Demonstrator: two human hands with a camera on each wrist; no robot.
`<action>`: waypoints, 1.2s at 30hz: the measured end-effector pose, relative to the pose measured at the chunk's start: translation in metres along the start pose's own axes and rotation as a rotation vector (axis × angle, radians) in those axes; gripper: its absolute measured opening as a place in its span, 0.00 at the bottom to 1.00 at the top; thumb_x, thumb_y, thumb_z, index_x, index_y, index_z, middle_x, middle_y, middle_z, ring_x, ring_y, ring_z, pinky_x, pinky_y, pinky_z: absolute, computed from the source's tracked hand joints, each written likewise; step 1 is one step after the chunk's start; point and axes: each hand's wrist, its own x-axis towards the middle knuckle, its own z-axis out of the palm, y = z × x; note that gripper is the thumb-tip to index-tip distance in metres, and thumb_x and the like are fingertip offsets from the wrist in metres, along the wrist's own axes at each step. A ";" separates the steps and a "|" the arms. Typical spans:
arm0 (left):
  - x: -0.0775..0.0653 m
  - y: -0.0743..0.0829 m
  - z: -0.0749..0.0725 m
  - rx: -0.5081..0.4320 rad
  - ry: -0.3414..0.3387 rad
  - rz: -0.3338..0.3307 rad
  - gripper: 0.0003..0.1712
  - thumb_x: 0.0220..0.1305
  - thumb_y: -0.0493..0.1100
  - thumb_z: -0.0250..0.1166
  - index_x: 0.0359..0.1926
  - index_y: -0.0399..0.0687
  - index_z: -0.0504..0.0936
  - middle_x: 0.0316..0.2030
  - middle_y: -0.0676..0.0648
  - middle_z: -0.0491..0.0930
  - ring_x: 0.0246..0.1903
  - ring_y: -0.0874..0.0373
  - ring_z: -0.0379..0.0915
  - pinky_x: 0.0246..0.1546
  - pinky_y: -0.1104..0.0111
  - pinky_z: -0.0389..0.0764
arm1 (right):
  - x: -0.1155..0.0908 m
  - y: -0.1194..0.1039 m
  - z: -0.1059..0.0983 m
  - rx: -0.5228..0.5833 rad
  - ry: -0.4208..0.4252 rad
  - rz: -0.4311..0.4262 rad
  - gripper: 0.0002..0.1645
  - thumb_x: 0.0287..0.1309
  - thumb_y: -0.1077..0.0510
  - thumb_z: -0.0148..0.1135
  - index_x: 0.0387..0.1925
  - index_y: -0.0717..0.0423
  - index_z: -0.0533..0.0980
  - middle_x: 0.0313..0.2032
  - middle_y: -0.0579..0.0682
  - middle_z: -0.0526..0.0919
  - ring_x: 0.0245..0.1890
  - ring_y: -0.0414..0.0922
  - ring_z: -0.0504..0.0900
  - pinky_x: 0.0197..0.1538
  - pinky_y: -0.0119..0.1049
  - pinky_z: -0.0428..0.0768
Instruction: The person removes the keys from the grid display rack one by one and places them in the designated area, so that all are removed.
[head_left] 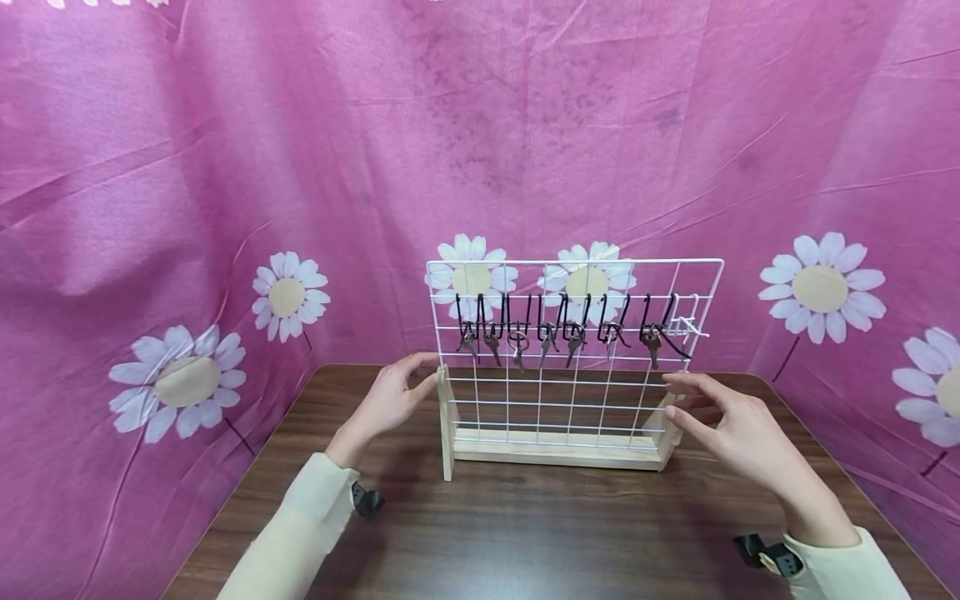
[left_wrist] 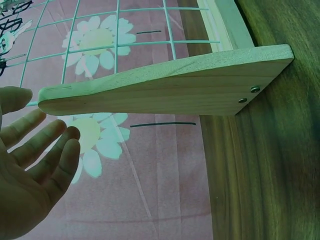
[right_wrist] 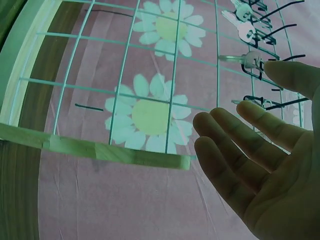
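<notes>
1) Wire rack (head_left: 540, 381) sits right of centre in the head frame, long axis running left-right, grid upright in a wooden stand (head_left: 555, 450) on the table (head_left: 525, 533)
2) Stand's side pieces point up, narrow at the top, wide at the foot; left one shows two screws (left_wrist: 255, 89) at right of the left wrist frame
3) Keys (head_left: 652, 346) hang shafts down from black hooks (head_left: 646, 310) in a row across the upper half of the grid; white hook (head_left: 686, 327) at the row's right end
4) Any lettering on the keys too small and blurred to read
5) Left hand (head_left: 390, 398) at the rack's left side, loosely curved, thumb apart from fingers, grasping nothing; contact with the wood hard to tell
6) Right hand (head_left: 738, 425) at the right side, thumb and fingers well parted, holding nothing; contact also unclear
7) Some right-hand fingers partly hidden in the head frame; left wrist frame cuts off keys at upper left; both wrist frames crop the hands
</notes>
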 end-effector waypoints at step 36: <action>0.000 0.000 0.007 -0.002 -0.004 -0.031 0.19 0.70 0.47 0.62 0.59 0.49 0.80 0.53 0.44 0.86 0.45 0.50 0.84 0.49 0.53 0.83 | 0.004 -0.023 0.025 0.121 -0.049 0.014 0.17 0.62 0.53 0.68 0.53 0.43 0.80 0.40 0.44 0.89 0.37 0.24 0.81 0.38 0.26 0.83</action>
